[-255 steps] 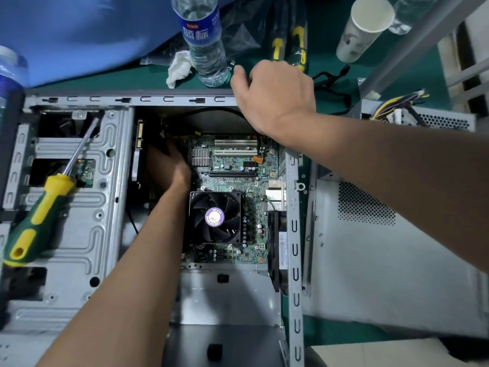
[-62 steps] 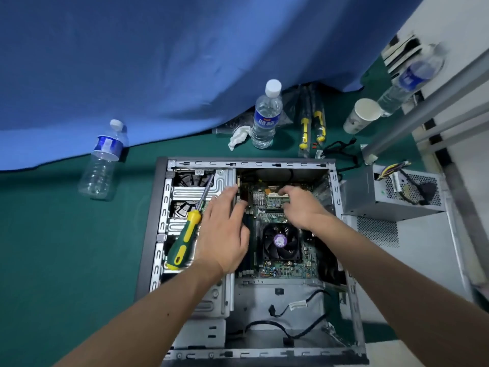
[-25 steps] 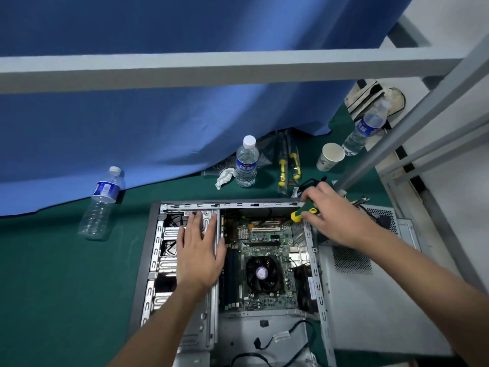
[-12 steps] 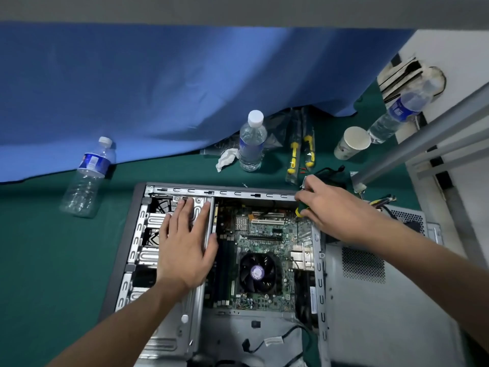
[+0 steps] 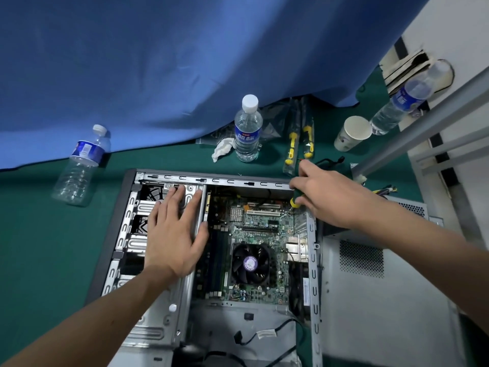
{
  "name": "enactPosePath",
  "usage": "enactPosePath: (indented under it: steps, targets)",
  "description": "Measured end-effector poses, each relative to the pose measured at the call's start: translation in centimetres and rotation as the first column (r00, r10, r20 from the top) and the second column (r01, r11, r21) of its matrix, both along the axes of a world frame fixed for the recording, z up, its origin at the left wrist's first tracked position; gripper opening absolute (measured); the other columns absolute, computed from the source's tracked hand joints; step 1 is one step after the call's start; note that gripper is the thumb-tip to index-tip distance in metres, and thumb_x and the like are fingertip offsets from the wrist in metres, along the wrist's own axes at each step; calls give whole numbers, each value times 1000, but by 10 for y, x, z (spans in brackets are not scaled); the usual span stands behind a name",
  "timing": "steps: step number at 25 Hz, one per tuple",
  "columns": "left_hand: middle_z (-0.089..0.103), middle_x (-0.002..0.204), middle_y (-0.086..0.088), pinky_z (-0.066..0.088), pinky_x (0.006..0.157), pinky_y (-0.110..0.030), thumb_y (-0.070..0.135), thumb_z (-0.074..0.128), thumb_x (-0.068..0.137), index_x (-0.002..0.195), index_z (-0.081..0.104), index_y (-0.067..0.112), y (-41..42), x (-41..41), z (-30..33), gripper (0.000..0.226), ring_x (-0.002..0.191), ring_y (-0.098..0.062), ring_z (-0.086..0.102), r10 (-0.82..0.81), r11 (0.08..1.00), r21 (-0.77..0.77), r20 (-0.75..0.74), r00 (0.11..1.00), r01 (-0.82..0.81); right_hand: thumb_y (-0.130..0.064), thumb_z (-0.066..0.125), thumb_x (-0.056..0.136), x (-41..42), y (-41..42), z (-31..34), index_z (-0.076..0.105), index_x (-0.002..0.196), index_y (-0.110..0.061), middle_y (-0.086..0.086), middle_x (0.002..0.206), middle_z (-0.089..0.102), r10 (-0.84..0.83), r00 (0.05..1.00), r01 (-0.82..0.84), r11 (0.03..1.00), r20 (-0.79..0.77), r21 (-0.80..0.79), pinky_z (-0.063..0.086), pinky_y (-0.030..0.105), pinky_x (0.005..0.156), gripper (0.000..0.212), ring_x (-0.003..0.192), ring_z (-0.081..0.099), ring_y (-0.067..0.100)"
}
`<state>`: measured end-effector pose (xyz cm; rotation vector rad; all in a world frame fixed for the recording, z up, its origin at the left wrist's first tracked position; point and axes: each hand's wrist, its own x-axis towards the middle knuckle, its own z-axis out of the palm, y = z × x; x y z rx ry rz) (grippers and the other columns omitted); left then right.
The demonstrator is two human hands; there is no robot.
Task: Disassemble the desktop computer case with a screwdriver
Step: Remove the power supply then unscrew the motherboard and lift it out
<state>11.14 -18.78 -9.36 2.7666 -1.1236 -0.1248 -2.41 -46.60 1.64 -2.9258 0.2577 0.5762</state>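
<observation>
The open computer case (image 5: pixel 169 177) lies flat on the green table, its motherboard (image 5: pixel 254 234) and black CPU fan (image 5: pixel 250 263) exposed. My left hand (image 5: pixel 174 234) lies flat with spread fingers on the silver drive cage (image 5: pixel 135 229) at the case's left. My right hand (image 5: pixel 325 197) grips the green-and-yellow screwdriver (image 5: pixel 295 201) at the case's far right corner, its tip pointing down at the top right of the motherboard. Most of the handle is hidden in my fist.
A removed side panel (image 5: pixel 383 300) and power supply (image 5: pixel 412 207) lie right of the case. Behind it stand a water bottle (image 5: pixel 248 128), a crumpled tissue (image 5: pixel 222 149), two packaged screwdrivers (image 5: pixel 299 139) and a paper cup (image 5: pixel 352 133). Another bottle (image 5: pixel 79 165) lies left; a grey metal post (image 5: pixel 423 120) slants at right.
My right hand picked the screwdriver off the drive cage and carried it to the case's far right corner. My left hand moved out of the case and settled flat on the drive cage.
</observation>
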Motion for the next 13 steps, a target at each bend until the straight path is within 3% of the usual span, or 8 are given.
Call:
enactPosePath:
  steps: [13]
  targets:
    - [28, 157, -12, 10, 117, -43, 52, 28, 93, 153, 29, 28, 0, -1, 3, 65, 148, -25, 17, 0, 1000, -2, -4, 1000, 0, -25, 56, 99, 3, 1, 3, 59, 115, -12, 1, 102, 32, 17, 1000, -17, 1000, -18, -2, 41, 35, 66, 21, 72, 55, 24]
